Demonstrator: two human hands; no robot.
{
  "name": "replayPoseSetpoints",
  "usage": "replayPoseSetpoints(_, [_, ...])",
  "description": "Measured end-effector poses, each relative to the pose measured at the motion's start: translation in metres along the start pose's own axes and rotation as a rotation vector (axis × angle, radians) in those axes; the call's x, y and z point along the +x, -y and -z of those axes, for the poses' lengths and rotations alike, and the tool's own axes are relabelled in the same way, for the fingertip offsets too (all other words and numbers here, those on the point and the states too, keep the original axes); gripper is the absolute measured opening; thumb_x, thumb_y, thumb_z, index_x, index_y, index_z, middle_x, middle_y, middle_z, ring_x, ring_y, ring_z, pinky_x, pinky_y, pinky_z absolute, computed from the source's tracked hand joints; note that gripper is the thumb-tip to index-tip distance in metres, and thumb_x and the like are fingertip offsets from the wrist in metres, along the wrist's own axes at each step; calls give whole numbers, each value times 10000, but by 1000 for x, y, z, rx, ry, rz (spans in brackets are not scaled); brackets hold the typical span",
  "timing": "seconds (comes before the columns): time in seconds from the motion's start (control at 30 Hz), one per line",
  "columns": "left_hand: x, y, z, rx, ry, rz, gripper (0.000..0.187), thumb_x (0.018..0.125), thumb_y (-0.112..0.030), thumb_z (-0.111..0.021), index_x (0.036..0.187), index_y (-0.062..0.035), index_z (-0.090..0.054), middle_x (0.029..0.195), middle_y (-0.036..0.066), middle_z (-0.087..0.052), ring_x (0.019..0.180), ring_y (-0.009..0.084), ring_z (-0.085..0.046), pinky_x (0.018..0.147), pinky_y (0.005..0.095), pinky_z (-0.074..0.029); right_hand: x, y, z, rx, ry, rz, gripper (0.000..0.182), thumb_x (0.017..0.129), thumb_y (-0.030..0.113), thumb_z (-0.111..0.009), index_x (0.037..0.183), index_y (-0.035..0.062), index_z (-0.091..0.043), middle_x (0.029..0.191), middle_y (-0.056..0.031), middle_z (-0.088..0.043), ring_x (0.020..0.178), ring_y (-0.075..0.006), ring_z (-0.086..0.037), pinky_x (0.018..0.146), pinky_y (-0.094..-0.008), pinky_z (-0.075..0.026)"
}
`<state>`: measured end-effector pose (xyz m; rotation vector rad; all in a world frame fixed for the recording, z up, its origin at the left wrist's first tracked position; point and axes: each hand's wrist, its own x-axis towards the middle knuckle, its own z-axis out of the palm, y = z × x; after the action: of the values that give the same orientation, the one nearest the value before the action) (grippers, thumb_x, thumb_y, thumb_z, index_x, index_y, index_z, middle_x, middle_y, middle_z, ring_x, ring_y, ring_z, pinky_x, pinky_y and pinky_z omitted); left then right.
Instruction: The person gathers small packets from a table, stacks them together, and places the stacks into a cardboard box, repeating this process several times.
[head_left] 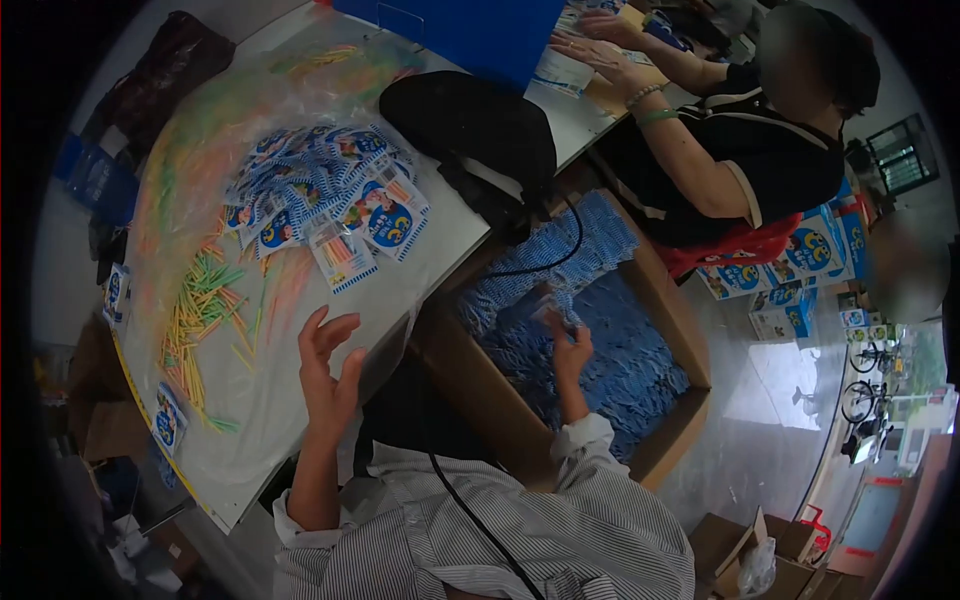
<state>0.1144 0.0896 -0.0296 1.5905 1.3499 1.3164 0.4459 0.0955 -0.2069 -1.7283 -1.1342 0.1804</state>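
Observation:
My left hand (328,378) is raised above the front edge of the table, fingers apart, with nothing in it. Close by on the table are loose thin sticks (205,318) in green, yellow and orange, and a pile of blue-and-white printed packets (315,180). Over a cardboard box (675,440) to the right, my right hand (572,352) is closed on a small blue-and-white packet (565,303), which is partly blurred. Inside the box lie many blue-and-white packets (625,345), heaped higher toward the far side.
A clear plastic bag (165,180) with coloured sticks spreads over the white table (205,465). Beyond the packets are a black bag (470,130) and a blue bin (470,35). A co-worker (740,150) sits beyond the box. Printed cartons (800,255) stand on the floor.

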Motion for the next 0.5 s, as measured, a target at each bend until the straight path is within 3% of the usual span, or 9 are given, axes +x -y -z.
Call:
replayPoseSetpoints(0.1, [-10, 5, 5, 6, 10, 67, 506, 776, -47, -542, 1219, -24, -301, 1045, 149, -529, 993, 231, -514, 879, 346, -378, -1, -16, -32, 8, -86, -145, 200, 734, 134, -658, 883, 11, -603, 755, -60, -616, 654, -121, -562, 616, -249, -438])
replayPoseSetpoints(0.17, [-13, 6, 8, 29, 13, 108, 482, 787, -60, -532, 1213, -18, -310, 1046, 145, -528, 990, 229, -514, 876, 340, -377, -2, -29, -48, 27, -51, -227, 226, 707, 154, -670, 903, 52, -623, 813, -116, -608, 710, -228, -586, 661, -312, -445])
replayPoseSetpoints(0.3, [-16, 13, 14, 22, 21, 109, 432, 819, -110, -502, 1202, -14, -325, 1043, 145, -528, 984, 221, -514, 873, 331, -375, 4, -16, -50, 110, -84, -245, 202, 710, 178, -667, 862, 53, -625, 774, -112, -606, 695, -243, -585, 637, -318, -446])
replayPoseSetpoints(0.37, [-16, 15, 14, 11, 15, 118, 384, 857, -162, -447, 1193, -10, -338, 1042, 142, -529, 972, 215, -517, 867, 324, -375, 8, -10, -42, 59, 29, -326, 290, 717, 222, -658, 903, 15, -578, 830, -145, -574, 767, -281, -564, 665, -347, -438])
replayPoseSetpoints(0.4, [-16, 15, 13, 7, 25, 110, 384, 857, -162, -447, 1193, -10, -338, 1042, 142, -529, 972, 215, -517, 867, 324, -375, 9, -9, -42, 59, 16, -327, 290, 717, 222, -658, 903, 15, -578, 830, -145, -574, 767, -281, -564, 665, -347, -438])
replayPoseSetpoints(0.47, [-15, 15, 12, 17, 8, 143, 362, 886, -203, -385, 1185, -3, -342, 1033, 144, -534, 959, 214, -520, 857, 321, -379, 11, -5, -44, -354, -71, -109, 365, 693, 259, -685, 851, -20, -512, 812, -153, -525, 748, -293, -522, 669, -354, -406])
replayPoseSetpoints(0.5, [-15, 14, 12, 15, 16, 135, 362, 886, -203, -385, 1185, -3, -342, 1033, 144, -534, 959, 214, -520, 857, 321, -379, 12, 2, -40, -353, -82, -113, 365, 693, 259, -685, 851, -20, -512, 812, -153, -525, 748, -293, -522, 669, -354, -406])
